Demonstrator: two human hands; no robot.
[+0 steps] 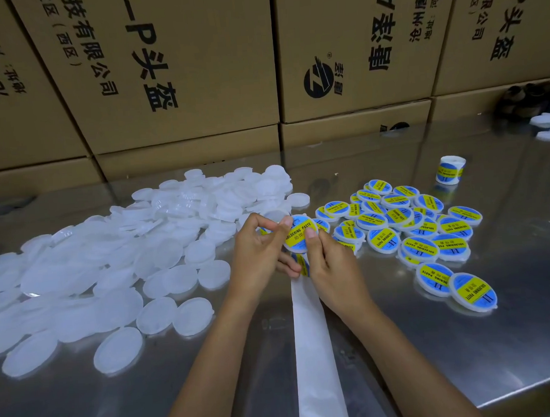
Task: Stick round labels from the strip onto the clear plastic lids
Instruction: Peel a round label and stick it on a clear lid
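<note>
holding a clear lid above the steel bench, the left hand pinches its left edge between thumb and fingers, while the right hand presses its thumb on the round blue and yellow label on top of that lid. the white strip runs from under the held lid toward the near edge of the bench, with another label on it just below the lid. left of the held lid lies a wide heap of plain lids. right of it lies a pile of labelled lids. a label roll stands beyond that pile. cardboard boxes stand behind everything.
</note>
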